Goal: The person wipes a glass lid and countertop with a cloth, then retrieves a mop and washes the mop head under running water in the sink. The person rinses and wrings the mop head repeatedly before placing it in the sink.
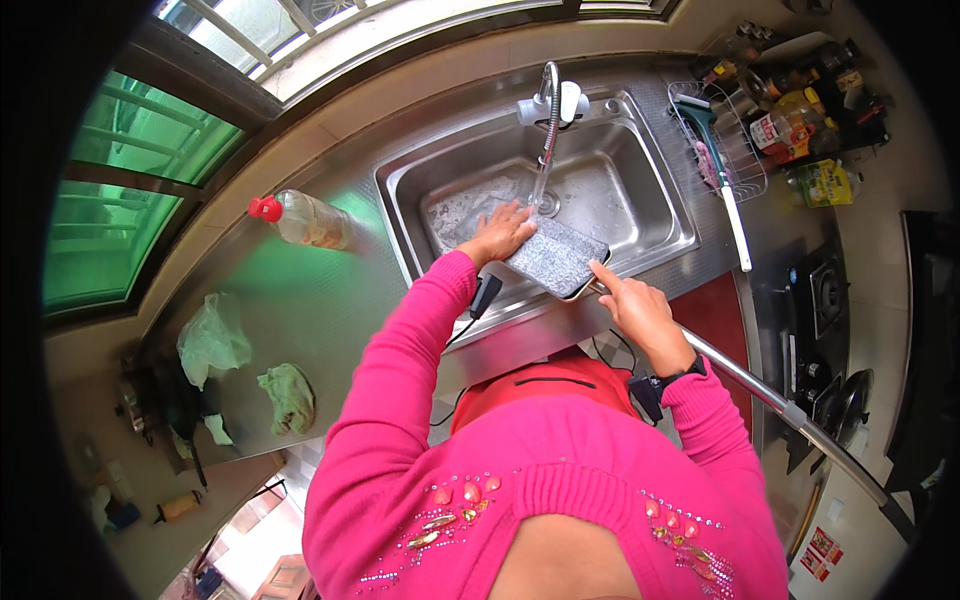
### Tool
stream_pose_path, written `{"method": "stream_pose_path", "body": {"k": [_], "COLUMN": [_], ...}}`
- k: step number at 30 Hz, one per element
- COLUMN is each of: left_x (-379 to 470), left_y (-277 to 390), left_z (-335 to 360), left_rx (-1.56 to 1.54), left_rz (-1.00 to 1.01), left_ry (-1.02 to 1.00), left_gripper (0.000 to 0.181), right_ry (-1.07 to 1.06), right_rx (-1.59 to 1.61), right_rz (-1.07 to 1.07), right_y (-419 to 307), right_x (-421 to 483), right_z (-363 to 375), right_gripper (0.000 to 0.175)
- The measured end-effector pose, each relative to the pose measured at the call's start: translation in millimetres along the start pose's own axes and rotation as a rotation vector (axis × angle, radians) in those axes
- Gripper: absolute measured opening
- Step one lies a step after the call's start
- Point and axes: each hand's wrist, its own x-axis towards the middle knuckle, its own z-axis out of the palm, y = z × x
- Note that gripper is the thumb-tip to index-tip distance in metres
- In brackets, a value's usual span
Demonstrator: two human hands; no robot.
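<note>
A flat mop head with a grey, textured pad (556, 256) lies tilted over the front of the stainless steel sink (637, 244), pad side up. My left hand (501, 232) rests with fingers spread at the pad's upper left end, touching it; whether it grips the edge is unclear. The flexible-neck faucet (553, 120) points down at that end, and water seems to run from it. My right hand (637, 307) is closed around the metal mop pole (750, 382) close to the head, its index finger extended onto the head's edge. The pole runs back past my right side.
Left of the sink stand a clear plastic bottle with a red cap (311, 219), a plastic bag (214, 341) and a green cloth (289, 399). At the right are a wire basket (739, 161) with a long-handled squeegee (724, 180), several condiment bottles (795, 127) and a gas stove (825, 289).
</note>
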Motion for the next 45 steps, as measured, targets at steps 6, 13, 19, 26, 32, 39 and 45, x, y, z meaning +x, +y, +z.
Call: {"method": "stream_pose_path", "body": {"k": [6,13,19,26,32,39,45], "left_x": [-0.4,-21.4,9.4,19.3,13.7,30.1,15.9], "left_y": [4.2,94.6,13.3,-12.1,39.9,-27.8,38.6], "left_z": [13.1,48.5,18.1,15.6,52.6,19.4,58.0], "left_rx": [-0.049,-0.020,0.002,-0.083,-0.133,-0.114,-0.169], "left_rz": [-0.245,0.193,0.001,-0.252,-0.005,-0.202,-0.047], "left_ry": [0.071,0.063,0.117,0.200,0.156,0.165,0.226], "left_gripper": [0.077,0.067,0.067,0.072,0.070,0.075,0.072], "right_ry": [0.021,0.028,0.057,0.027,0.015,-0.026,0.011], "right_rx": [-0.049,0.005,0.057,0.047,0.050,0.038,0.064], "right_rz": [0.032,0.069,0.030,0.071,0.098,0.091,0.108], "right_y": [13.7,12.5,14.9,13.0,9.5,7.4,8.6], "right_x": [-21.4,22.4,7.0,-13.7,21.2,11.8,20.8], "right_z": [-4.4,12.4,0.4,-12.4,-4.4,-16.6,-8.6], "right_gripper": [0.053,0.055,0.053,0.053,0.055,0.052,0.056]}}
